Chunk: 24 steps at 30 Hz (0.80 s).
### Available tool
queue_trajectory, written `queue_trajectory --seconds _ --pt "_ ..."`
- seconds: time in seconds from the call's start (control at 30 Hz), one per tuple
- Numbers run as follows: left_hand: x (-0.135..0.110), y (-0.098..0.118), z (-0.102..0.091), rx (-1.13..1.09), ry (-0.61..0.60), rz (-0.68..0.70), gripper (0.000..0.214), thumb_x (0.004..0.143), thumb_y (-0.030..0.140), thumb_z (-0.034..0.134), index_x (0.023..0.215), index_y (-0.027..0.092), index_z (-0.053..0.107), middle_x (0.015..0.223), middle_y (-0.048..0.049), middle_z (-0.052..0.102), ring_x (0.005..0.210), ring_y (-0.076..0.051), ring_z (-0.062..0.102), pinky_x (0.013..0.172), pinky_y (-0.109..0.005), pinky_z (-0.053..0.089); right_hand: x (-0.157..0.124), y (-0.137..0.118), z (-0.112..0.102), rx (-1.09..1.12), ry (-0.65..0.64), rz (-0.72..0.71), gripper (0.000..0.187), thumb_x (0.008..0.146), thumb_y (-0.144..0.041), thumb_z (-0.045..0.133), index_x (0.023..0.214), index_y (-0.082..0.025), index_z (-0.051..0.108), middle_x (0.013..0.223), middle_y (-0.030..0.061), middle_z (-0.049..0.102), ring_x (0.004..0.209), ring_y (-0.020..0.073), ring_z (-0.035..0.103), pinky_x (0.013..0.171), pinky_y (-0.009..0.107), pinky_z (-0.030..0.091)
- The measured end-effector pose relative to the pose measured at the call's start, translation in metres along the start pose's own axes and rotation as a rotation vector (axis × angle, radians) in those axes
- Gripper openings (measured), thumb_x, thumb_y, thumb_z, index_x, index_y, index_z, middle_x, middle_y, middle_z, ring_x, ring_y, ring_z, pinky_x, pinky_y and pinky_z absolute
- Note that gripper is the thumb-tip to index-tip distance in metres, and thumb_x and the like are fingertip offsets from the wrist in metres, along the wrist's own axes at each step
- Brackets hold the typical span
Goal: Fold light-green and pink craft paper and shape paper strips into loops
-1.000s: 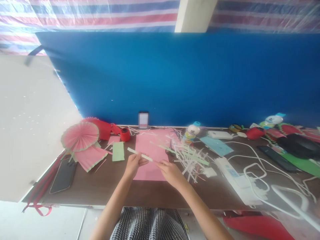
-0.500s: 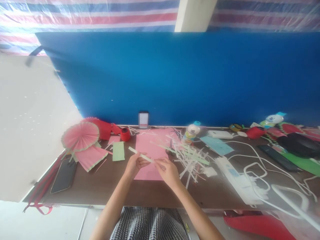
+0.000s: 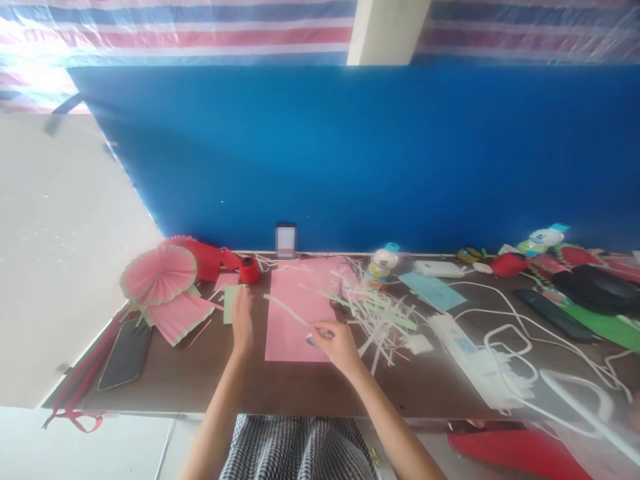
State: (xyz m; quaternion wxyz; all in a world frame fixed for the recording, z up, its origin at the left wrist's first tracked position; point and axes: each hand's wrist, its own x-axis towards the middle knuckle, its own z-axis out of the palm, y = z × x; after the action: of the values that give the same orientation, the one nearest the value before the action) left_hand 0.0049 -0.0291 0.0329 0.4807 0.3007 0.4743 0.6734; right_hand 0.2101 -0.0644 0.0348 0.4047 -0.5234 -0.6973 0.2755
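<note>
A pink paper sheet [image 3: 293, 313] lies on the brown table [image 3: 210, 380] in front of me. My right hand [image 3: 336, 341] is closed in a pinch on one end of a thin pale paper strip [image 3: 285, 308] that slants up to the left over the pink sheet. My left hand [image 3: 242, 320] reaches out to the left with its fingers stretched, resting at a small light green paper piece [image 3: 231, 301]. It holds nothing that I can see.
Pink pleated paper fans [image 3: 160, 273] and a red tape roll [image 3: 249, 270] lie at the left, with a dark phone [image 3: 125, 352] nearer the edge. A heap of cut paper strips [image 3: 383, 317], a glue bottle [image 3: 381, 262], a white power strip [image 3: 473, 357] and cables lie at the right. A blue board [image 3: 350, 153] stands behind.
My left hand let go of the pale strip and moved left to the green paper piece. My right hand kept hold of the strip and stayed over the pink sheet.
</note>
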Motion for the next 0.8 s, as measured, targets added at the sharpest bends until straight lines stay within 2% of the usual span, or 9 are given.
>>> queue_trajectory --seconds 0.03,0.07,0.17,0.23,0.27,0.37,0.47,0.7,0.8 --pt "-0.005 0.005 0.003 0.110 -0.007 0.139 0.047 0.076 0.033 0.054 0.121 0.024 0.045 0.132 -0.0056 0.042 0.126 -0.022 0.030 0.106 -0.035 0.021 0.000 -0.001 -0.002 -0.012 -0.010 -0.009 0.017 0.077 -0.025 0.051 0.079 -0.019 0.067 0.077 0.0035 0.067 0.070 0.0143 0.063 0.063 0.022 0.050" --pt "-0.011 0.009 0.006 0.218 -0.114 0.238 0.045 0.073 0.030 0.059 0.117 0.023 0.051 0.131 -0.0057 0.043 0.128 -0.022 0.026 0.107 -0.035 0.016 0.000 -0.002 -0.003 -0.030 -0.018 -0.021 0.018 0.077 -0.025 0.050 0.079 -0.020 0.067 0.077 0.0031 0.067 0.070 0.0138 0.063 0.063 0.021 0.049" --pt "-0.023 0.016 0.020 0.505 -0.620 0.394 0.035 0.069 0.025 0.062 0.103 0.021 0.061 0.116 -0.0097 0.057 0.126 -0.026 0.031 0.107 -0.044 0.007 -0.001 -0.003 -0.006 -0.117 -0.025 -0.067 0.019 0.078 -0.026 0.049 0.078 -0.021 0.068 0.076 0.0027 0.066 0.068 0.0134 0.062 0.061 0.020 0.048" --pt "-0.027 0.016 0.027 0.732 -0.840 0.528 0.030 0.074 0.023 0.056 0.104 0.023 0.060 0.109 -0.0069 0.061 0.124 -0.025 0.034 0.106 -0.049 0.004 -0.002 -0.004 -0.008 -0.182 -0.020 -0.098 0.018 0.078 -0.025 0.050 0.078 -0.022 0.068 0.076 0.0023 0.067 0.067 0.0134 0.062 0.061 0.020 0.047" --pt "-0.027 0.014 0.029 0.835 -0.888 0.598 0.026 0.077 0.022 0.052 0.102 0.023 0.059 0.104 -0.0053 0.063 0.123 -0.024 0.036 0.106 -0.050 0.003 -0.002 -0.005 -0.008 -0.209 -0.016 -0.110 0.018 0.078 -0.025 0.050 0.078 -0.023 0.067 0.076 0.0018 0.067 0.067 0.0133 0.062 0.061 0.020 0.047" --pt "-0.027 0.007 0.029 1.042 -0.918 0.756 0.019 0.081 0.020 0.045 0.092 0.023 0.060 0.091 -0.0022 0.066 0.116 -0.020 0.044 0.106 -0.050 0.002 -0.003 -0.006 -0.010 -0.274 -0.007 -0.133 0.018 0.078 -0.023 0.050 0.079 -0.024 0.067 0.077 0.0006 0.067 0.068 0.0131 0.061 0.062 0.019 0.045" --pt "-0.028 0.002 0.028 1.100 -0.918 0.818 0.018 0.081 0.018 0.043 0.088 0.022 0.059 0.087 -0.0018 0.066 0.107 -0.018 0.051 0.106 -0.048 0.006 -0.003 -0.008 -0.012 -0.331 0.000 -0.155 0.018 0.078 -0.024 0.050 0.078 -0.025 0.067 0.076 0.0003 0.067 0.068 0.0135 0.062 0.061 0.020 0.044" --pt "-0.031 -0.005 0.031 1.073 -0.880 0.822 0.018 0.080 0.017 0.042 0.082 0.020 0.060 0.085 -0.0026 0.065 0.092 -0.016 0.057 0.106 -0.046 0.015 -0.006 -0.008 -0.007 -0.500 0.074 -0.170 0.018 0.079 -0.026 0.050 0.080 -0.026 0.067 0.076 -0.0006 0.069 0.065 0.0132 0.064 0.056 0.019 0.041" --pt "-0.031 -0.005 0.033 1.063 -0.860 0.815 0.017 0.079 0.016 0.043 0.081 0.020 0.059 0.084 -0.0022 0.065 0.088 -0.015 0.058 0.105 -0.045 0.016 -0.010 -0.008 -0.001 -0.559 0.141 -0.159 0.020 0.079 -0.028 0.050 0.089 -0.024 0.067 0.074 0.0017 0.070 0.063 0.0150 0.064 0.054 0.020 0.041"
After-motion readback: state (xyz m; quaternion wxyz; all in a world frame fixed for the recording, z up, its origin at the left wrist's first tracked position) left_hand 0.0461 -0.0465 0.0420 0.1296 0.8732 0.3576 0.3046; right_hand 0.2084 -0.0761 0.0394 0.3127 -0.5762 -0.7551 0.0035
